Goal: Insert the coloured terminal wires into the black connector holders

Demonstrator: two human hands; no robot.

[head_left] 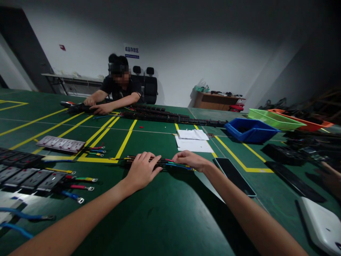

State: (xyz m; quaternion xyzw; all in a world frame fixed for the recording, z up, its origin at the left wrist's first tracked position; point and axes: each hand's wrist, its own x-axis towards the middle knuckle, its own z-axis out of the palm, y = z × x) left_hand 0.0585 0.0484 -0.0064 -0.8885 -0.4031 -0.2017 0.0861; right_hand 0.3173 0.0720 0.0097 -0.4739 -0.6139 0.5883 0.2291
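A bundle of coloured wires (170,164) lies across the green table in front of me, with red, green, blue and yellow strands showing. My left hand (142,169) is closed around the dark part of the bundle, its thumb and fingers pointing right. Just to the right, my right hand (190,160) pinches the bundle near a red wire, fingertips together. Dark parts of the bundle stick out left of my left hand. A socket strip (61,144) with lugged wires rests at the left, and more dark socket strips (32,177) are nearer.
Across the table a person (121,83) handles a dark object. Long dark strips (170,116) lie before them. White papers (193,140), a phone (234,176), a blue bin (250,130), a green bin (274,119) and a white device (321,224) are to the right.
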